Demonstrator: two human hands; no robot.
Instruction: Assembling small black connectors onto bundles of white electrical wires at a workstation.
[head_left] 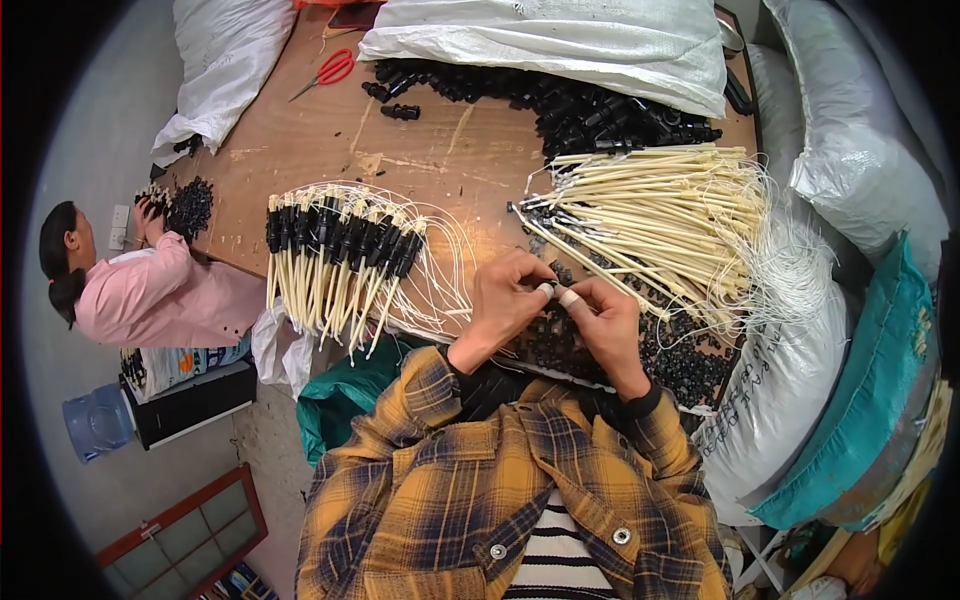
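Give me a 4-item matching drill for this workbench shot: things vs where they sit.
Things:
1. red scissors
2. bare cream tubes
3. tubes with black caps
4. white sack

Places:
A. fanned out, right of the hands
B. far left of the table
C. far edge, over the loose black parts
D. row left of the hands

Pairs: 1-B, 2-A, 3-D, 4-C

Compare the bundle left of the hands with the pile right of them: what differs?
The left bundle has black caps on the upper ends of its cream tubes; the right pile is mostly bare cream.
The left bundle stands in a neat row, tubes running toward the person; the right pile lies crosswise and looser.
Both trail thin white wires and rest on the wooden table.
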